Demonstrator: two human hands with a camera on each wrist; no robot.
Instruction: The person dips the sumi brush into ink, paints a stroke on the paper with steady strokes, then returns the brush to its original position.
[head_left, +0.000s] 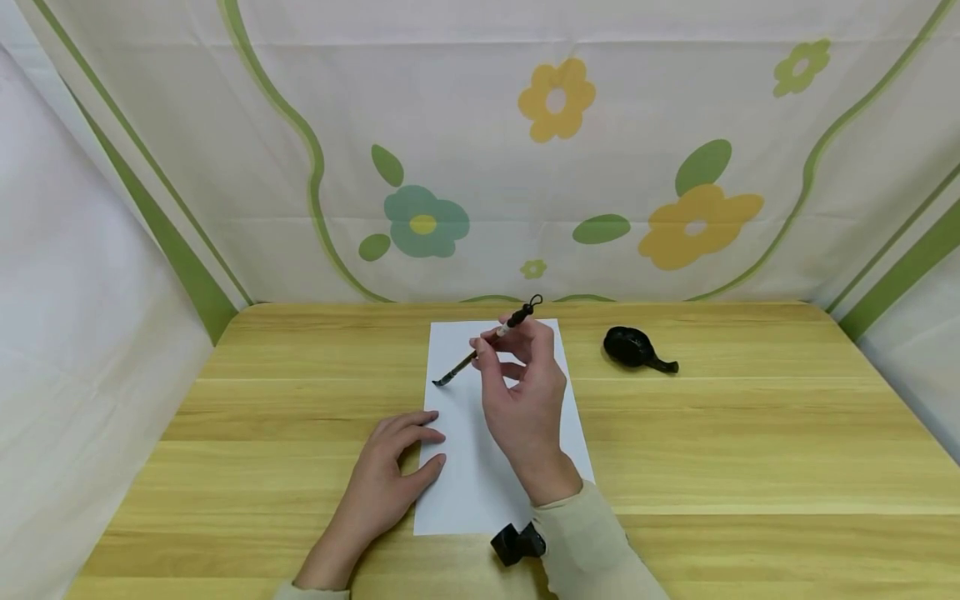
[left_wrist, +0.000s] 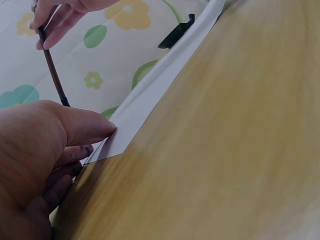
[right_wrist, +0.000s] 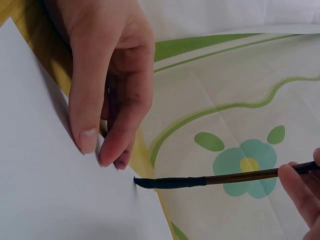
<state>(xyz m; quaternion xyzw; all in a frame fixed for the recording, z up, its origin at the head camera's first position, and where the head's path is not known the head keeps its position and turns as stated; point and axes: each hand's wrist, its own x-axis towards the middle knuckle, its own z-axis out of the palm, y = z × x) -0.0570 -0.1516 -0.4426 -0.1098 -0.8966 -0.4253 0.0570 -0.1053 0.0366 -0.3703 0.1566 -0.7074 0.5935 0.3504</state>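
Observation:
My right hand (head_left: 525,400) pinches a writing brush (head_left: 462,365) by its upper handle, between thumb and fingers. The brush slants down to the left, with a black hanging loop on top. Its dark bristle tip (right_wrist: 142,182) is bent at the point, at or just over a white sheet of paper (head_left: 457,500); whether it touches I cannot tell. My left hand (head_left: 386,475) rests at the sheet's left edge, thumb and fingertips on the paper, fingers loosely bent. Dark smudges mark some left fingertips (left_wrist: 88,149). No strokes show on the paper.
A glossy black rounded dish (head_left: 628,346) with a short handle lies to the right of the sheet. The wooden table (head_left: 300,400) extends to both sides. A flower-printed cloth (head_left: 480,125) hangs behind it. A small black device (head_left: 517,543) sits by my right sleeve.

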